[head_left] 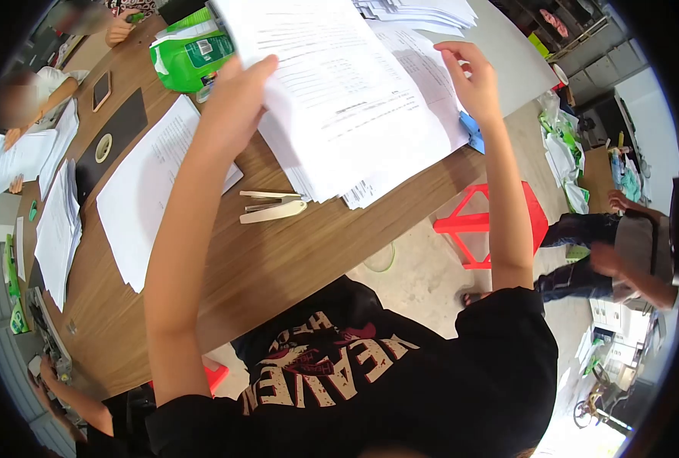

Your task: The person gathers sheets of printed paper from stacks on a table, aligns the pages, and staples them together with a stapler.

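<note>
My left hand (236, 107) is closed on the left edge of a printed sheet (324, 84), with the thumb on top of the paper. My right hand (469, 76) is over the right side of the papers, its fingers curled and thumb near the fingertips; whether it pinches anything is too small to tell. More printed pages (419, 69) lie under and beside the sheet. A blue clip (472, 131) sits by my right wrist. A cream stapler (274, 208) rests on the wooden table just below the papers.
Paper stacks (145, 183) (58, 229), a tape roll (104, 148), a phone (102, 91) and a green packet (194, 61) are on the table (278, 267). A red stool (519, 217) stands right. Other people are at the left and right.
</note>
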Motion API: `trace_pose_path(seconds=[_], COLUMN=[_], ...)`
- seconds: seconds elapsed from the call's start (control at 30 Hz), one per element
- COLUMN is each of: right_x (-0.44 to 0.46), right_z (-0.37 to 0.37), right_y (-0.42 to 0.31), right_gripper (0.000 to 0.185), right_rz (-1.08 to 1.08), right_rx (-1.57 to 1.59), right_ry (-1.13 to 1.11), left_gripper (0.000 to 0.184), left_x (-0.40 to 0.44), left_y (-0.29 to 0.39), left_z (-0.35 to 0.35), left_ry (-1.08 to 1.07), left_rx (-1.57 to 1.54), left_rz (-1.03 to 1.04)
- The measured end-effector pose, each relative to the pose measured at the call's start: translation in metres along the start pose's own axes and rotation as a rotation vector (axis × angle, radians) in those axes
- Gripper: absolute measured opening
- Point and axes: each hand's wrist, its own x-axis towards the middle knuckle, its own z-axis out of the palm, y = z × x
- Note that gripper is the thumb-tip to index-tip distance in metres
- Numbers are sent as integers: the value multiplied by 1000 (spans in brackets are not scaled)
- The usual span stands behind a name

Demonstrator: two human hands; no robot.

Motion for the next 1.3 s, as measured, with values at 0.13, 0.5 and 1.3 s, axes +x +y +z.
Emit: trace_pose_path(seconds=[0.13, 0.5, 1.3], right_x=[-18, -31, -44], right_z=[-6, 68, 101], right_y=[-49, -216, -325], right_gripper=[33, 50, 35], right_rz=[4, -848, -250], right_rx=[193, 503, 1064], right_ry=[-14, -214, -737], left_gripper=[43, 31, 31], left_x=[-45, -195, -277], left_y=[25, 33, 63], left_z=[-40, -129, -195], left_ry=[162, 465, 452], left_rx=[-68, -202, -54], left_rz=[10, -78, 390])
